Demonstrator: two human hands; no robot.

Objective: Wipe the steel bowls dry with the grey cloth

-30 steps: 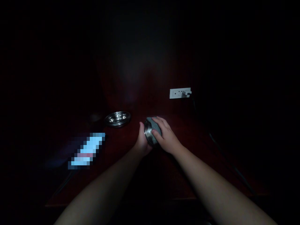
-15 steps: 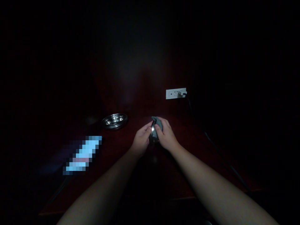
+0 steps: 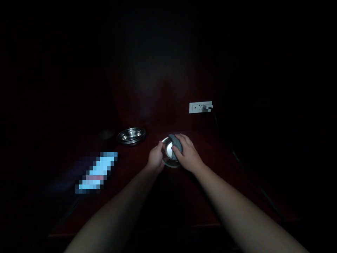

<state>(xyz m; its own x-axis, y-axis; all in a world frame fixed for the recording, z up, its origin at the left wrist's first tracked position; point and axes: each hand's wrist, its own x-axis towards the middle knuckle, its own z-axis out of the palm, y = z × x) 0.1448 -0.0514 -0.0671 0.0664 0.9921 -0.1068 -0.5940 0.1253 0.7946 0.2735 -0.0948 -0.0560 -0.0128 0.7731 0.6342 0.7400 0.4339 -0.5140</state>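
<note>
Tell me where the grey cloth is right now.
In the head view, the grey cloth is just below centre, held in the right hand against the round metal dish, whose left side the left hand grips.

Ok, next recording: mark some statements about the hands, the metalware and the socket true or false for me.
1. The left hand holds a metal dish at its edge. True.
2. The right hand is empty. False: it holds a grey cloth against the dish.
3. The pixelated bright patch is left of both hands. True.
4. The other metalware stands right of the held dish. False: it stands to the left.
5. A plug sits in the wall socket. True.
</note>
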